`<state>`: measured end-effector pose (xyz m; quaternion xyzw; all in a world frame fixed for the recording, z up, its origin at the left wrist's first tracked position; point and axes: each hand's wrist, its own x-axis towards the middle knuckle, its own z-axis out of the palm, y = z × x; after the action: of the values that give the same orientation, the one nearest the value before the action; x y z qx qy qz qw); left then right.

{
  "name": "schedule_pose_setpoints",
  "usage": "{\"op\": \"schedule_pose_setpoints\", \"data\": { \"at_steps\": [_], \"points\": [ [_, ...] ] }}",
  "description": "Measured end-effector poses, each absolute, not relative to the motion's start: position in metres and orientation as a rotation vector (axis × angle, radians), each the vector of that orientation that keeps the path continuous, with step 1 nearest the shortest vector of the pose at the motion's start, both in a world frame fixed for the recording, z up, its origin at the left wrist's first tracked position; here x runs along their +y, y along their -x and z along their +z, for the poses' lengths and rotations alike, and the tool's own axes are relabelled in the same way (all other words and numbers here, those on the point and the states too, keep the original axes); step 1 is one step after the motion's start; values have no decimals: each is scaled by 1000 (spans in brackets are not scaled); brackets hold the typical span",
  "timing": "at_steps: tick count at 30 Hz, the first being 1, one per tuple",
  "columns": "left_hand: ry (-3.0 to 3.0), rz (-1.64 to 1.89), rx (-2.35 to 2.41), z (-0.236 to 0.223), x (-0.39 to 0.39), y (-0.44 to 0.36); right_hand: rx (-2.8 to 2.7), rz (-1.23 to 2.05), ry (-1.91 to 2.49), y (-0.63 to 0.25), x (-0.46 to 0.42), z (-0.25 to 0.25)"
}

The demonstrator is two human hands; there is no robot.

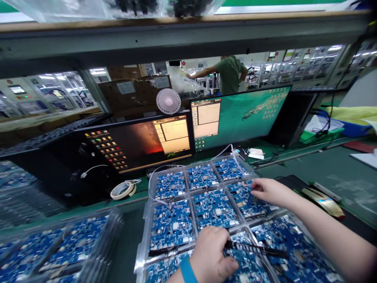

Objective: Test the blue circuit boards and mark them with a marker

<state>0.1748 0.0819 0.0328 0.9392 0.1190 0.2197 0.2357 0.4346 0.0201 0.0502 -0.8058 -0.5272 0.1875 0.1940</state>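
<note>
A clear plastic tray (188, 196) in front of me holds several blue circuit boards (213, 208) in separate compartments. My left hand (210, 255), with a blue wristband, is closed around a black stick-like tool (259, 249) that lies across the near boards. My right hand (269, 191) reaches over the tray's right side, fingers pinched together on a board in the middle row; what they hold, if anything, is too small to see. Thin white cables (156, 173) run from the boards toward the monitors.
Two monitors (141, 143) (238, 114) stand behind the tray, with a small white fan (168, 101) between them. A tape roll (123, 190) lies left. Another tray of blue boards (67, 247) sits at lower left. A person in a green shirt (229, 72) works in the background.
</note>
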Motion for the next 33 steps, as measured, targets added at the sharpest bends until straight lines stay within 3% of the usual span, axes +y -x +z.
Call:
{"op": "schedule_pose_setpoints", "data": {
  "at_steps": [12,24,29,33],
  "points": [
    [-2687,602,261,24,84,-179,-1623,-85,2436,-431,47,17],
    [-2696,677,278,23,84,-179,-1485,83,2403,-453,55,27],
    [-2683,676,288,22,85,-179,-1451,9,2253,-480,103,51],
    [-2677,691,287,12,88,-179,-1420,21,2195,-493,150,39]
  ]
}}
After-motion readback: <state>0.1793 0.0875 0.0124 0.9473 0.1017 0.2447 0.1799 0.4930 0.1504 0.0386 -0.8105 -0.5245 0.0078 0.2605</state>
